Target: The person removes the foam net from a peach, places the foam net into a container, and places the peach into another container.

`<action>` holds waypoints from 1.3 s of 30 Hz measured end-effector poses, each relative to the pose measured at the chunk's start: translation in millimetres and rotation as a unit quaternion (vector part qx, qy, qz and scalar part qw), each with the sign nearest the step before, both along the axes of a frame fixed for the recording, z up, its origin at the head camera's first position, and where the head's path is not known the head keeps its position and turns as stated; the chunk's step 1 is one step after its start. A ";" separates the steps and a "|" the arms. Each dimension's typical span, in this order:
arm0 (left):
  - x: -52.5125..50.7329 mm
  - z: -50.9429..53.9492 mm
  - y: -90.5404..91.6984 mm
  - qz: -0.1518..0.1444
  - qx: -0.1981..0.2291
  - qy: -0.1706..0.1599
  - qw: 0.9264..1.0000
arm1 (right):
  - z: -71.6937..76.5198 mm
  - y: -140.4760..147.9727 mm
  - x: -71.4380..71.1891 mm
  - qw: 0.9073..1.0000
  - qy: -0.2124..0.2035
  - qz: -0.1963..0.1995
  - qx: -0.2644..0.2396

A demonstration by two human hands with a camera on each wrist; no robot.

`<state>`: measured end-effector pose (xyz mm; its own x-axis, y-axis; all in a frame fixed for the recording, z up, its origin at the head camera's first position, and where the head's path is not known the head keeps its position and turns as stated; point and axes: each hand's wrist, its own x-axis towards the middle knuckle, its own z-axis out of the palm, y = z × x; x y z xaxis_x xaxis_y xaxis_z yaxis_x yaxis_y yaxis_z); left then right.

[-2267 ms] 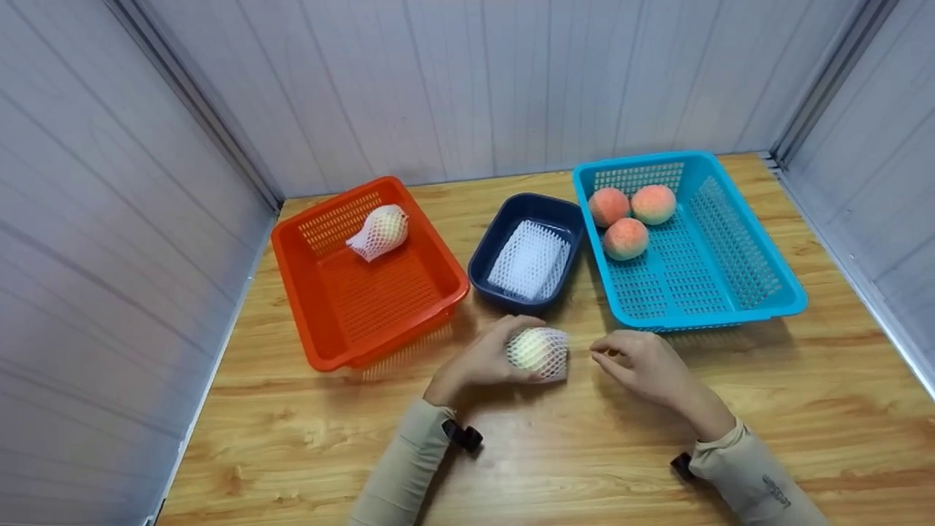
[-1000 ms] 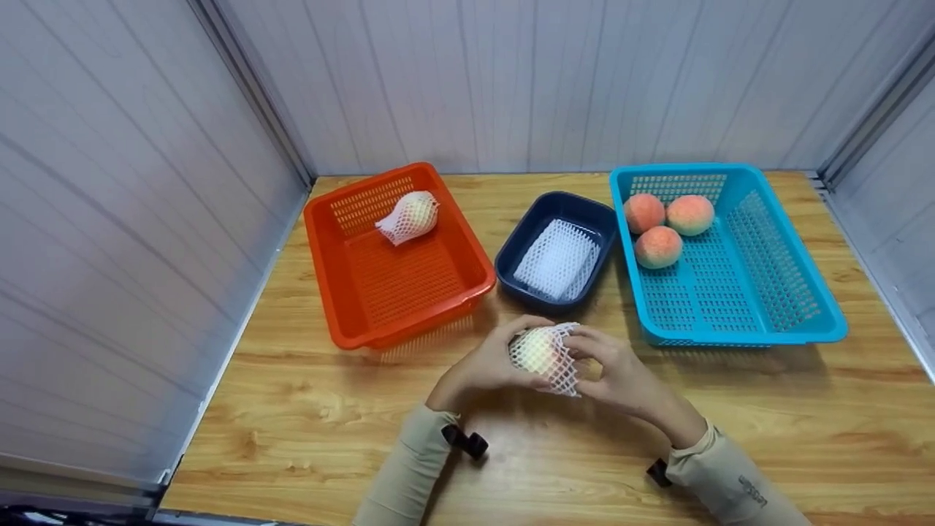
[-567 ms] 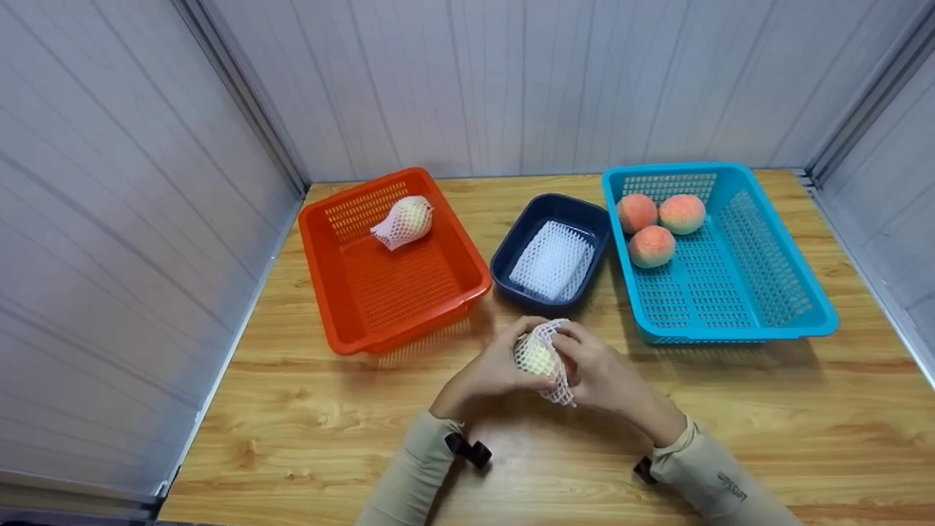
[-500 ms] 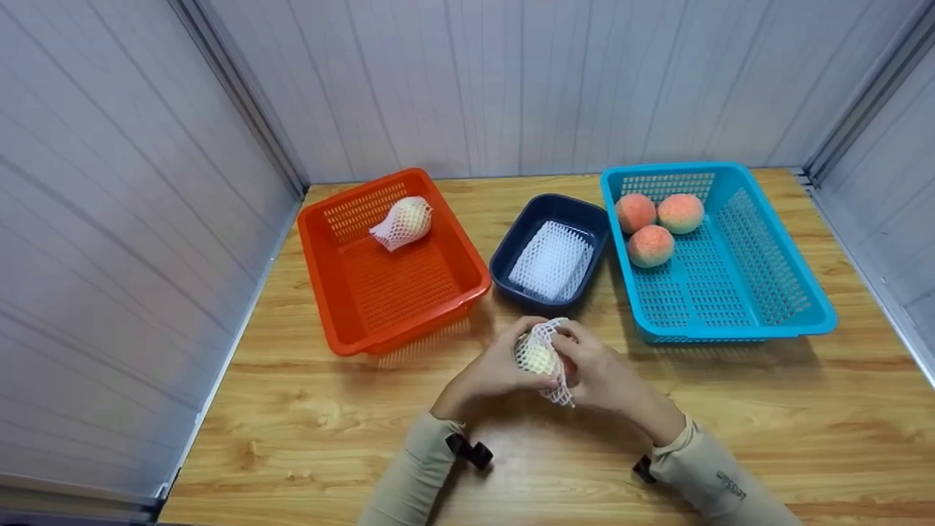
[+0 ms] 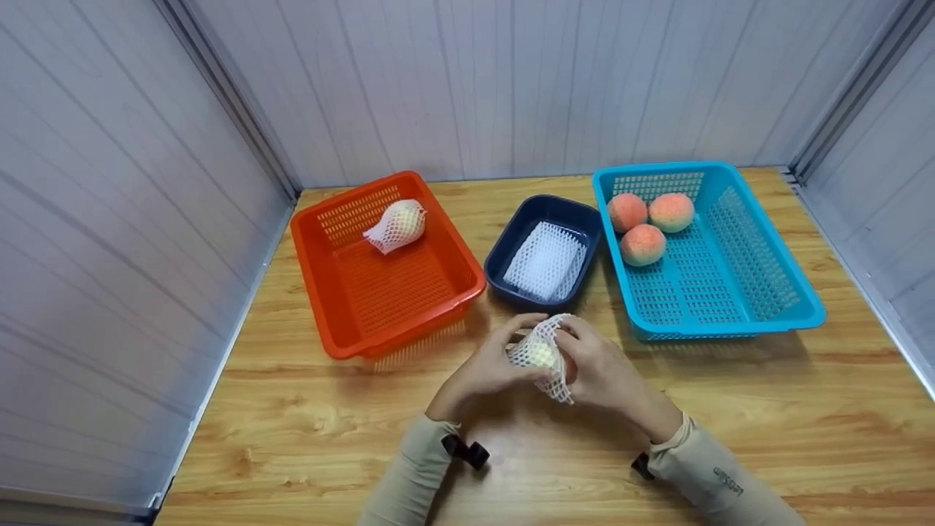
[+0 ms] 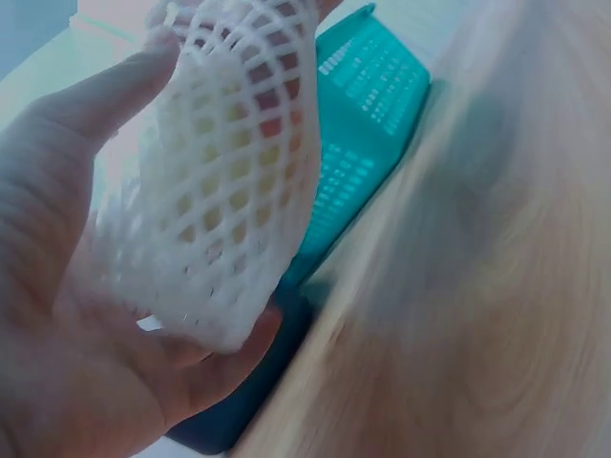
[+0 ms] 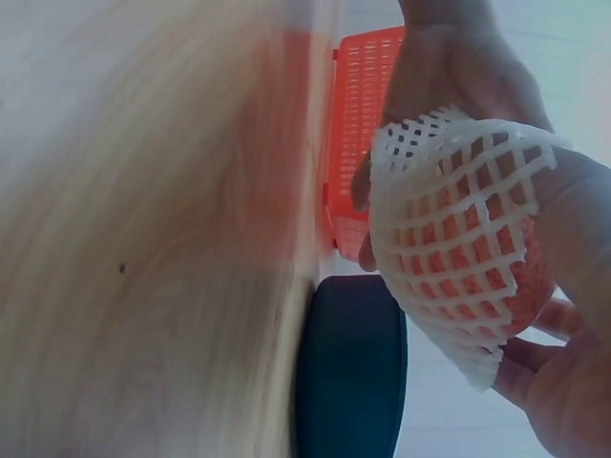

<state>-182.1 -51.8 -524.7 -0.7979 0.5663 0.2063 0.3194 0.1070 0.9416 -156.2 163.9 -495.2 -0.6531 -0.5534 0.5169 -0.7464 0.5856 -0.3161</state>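
Lower centre of the frame: left hand (image 5: 491, 365) and right hand (image 5: 605, 369) grip a round, red-and-cream peach (image 7: 528, 296), partly covered by a white foam-mesh sleeve (image 6: 215, 181), over the wood-grain worktop (image 5: 314, 424). Uneven tugging could tear the mesh or eject the fruit.

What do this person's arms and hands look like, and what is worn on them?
The left sleeve and right sleeve are beige; the right has dark lettering, too small to read. Each has a small black device near its end. The left hand and right hand are bare, without gloves.
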 end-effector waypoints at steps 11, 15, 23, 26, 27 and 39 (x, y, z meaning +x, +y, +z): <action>4.1 -6.5 -11.4 0.032 0.113 -0.114 0.987 | -0.7 2.2 -5.2 0.999 0.022 0.025 -0.012; 10.8 1.0 -7.2 0.083 0.104 -0.094 0.987 | -1.0 2.3 -5.9 0.999 0.018 0.033 -0.004; 23.4 24.9 -6.1 0.127 0.093 -0.081 0.984 | 3.4 5.3 -6.3 0.998 -0.001 0.057 0.006; 24.3 26.8 -6.1 0.131 0.084 -0.085 0.984 | 7.4 10.4 -9.7 0.998 -0.008 0.063 0.019; 24.3 27.1 -6.1 0.132 0.083 -0.087 0.984 | 9.0 12.8 -10.8 0.998 -0.009 0.065 0.022; 23.6 30.9 -9.0 0.143 0.073 -0.084 0.983 | 29.9 37.5 -16.7 0.996 -0.056 0.060 0.022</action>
<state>-158.5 -60.8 -493.7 -0.9502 0.2877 0.1201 0.1339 0.0288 0.9906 -172.9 201.4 -465.3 -0.6330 -0.6523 0.4169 -0.7734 0.5092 -0.3775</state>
